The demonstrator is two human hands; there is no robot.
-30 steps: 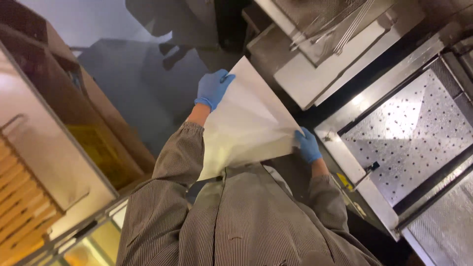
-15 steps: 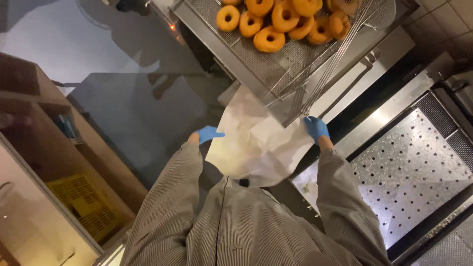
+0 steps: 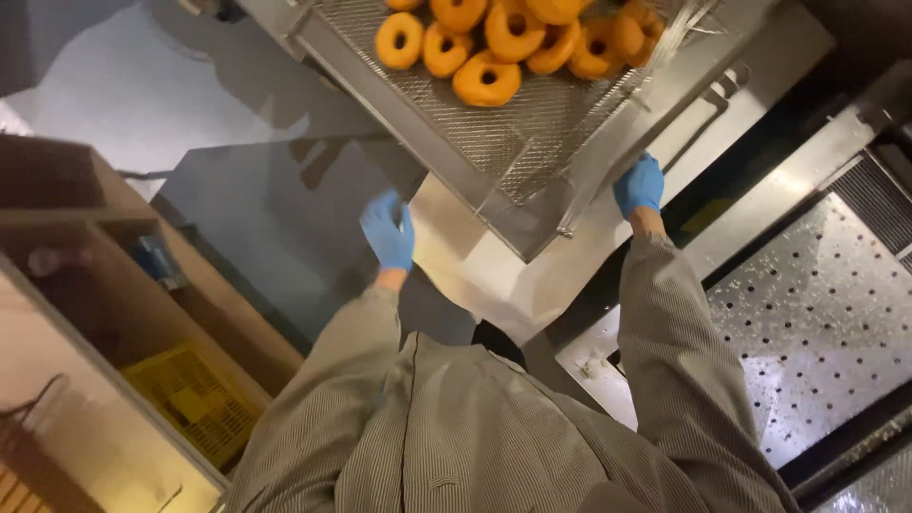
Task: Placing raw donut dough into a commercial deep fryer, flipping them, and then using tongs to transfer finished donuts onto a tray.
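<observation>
Compared with half a second ago, the sheet of white paper (image 3: 475, 256) sits flatter and further under the wire tray (image 3: 532, 142); earlier it bulged up in front of the chest, now only its near part shows below the tray's front corner. The view has also drawn closer to the tray, so the doughnuts (image 3: 503, 43) fill the top edge of the picture.

Both arms reach forward and up in striped sleeves, elbows bent and spread. The left hand (image 3: 388, 228), in a blue glove, is raised at the paper's left edge, fingers together and curled onto it, just beside the tray's left front rim. The right hand (image 3: 639, 185), also gloved blue, is pushed up against the tray's right front edge where the paper's far side runs; its fingers are tucked out of sight, so I cannot tell whether it clamps the paper or merely presses it.

The doughnuts lie crowded on the far half of the tray's mesh. A perforated metal plate (image 3: 817, 323) lies to the right, a wooden shelf (image 3: 114, 285) with a yellow crate (image 3: 195, 399) to the left
</observation>
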